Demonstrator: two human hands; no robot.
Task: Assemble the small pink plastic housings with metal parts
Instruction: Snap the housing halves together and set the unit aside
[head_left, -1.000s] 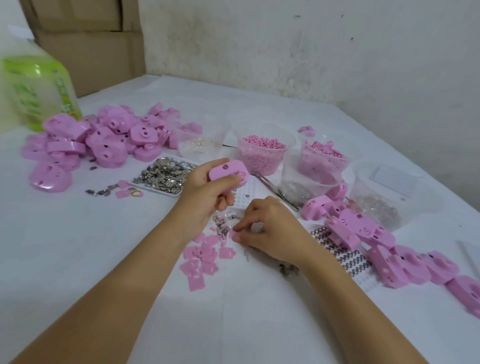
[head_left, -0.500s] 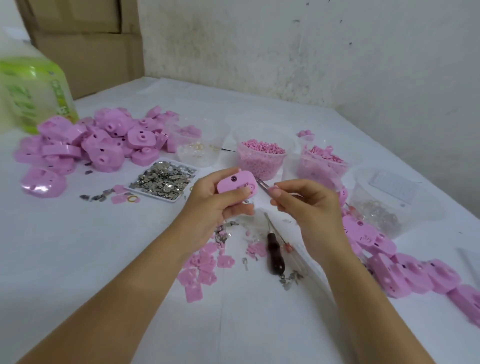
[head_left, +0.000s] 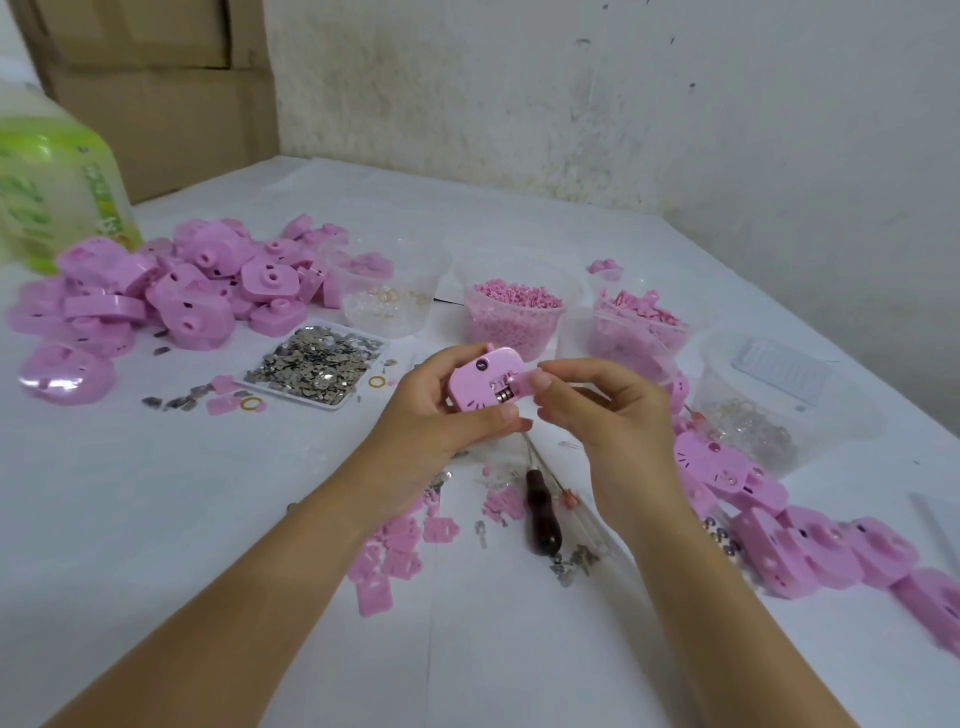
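Note:
My left hand (head_left: 434, 410) grips a pink plastic housing (head_left: 480, 384) above the table's middle, its open compartment with metal parts facing me. My right hand (head_left: 602, 410) pinches a small pink cover piece (head_left: 523, 383) against the housing's right edge. A heap of pink housings (head_left: 171, 291) lies at the back left. A white tray of small metal parts (head_left: 317, 366) sits just left of my hands. More pink housings (head_left: 810, 545) trail along the right side.
Clear tubs stand behind my hands: one with rings (head_left: 387, 304), one with pink pellets (head_left: 511, 312), one with pink pieces (head_left: 641, 319), one with metal bits (head_left: 769, 410). A dark-handled awl (head_left: 540, 514) and flat pink covers (head_left: 395, 556) lie below. A green bottle (head_left: 52, 182) stands far left.
My right hand rose from the table with a small pink piece and came to the housing. My left hand turned the housing so its compartment faces me.

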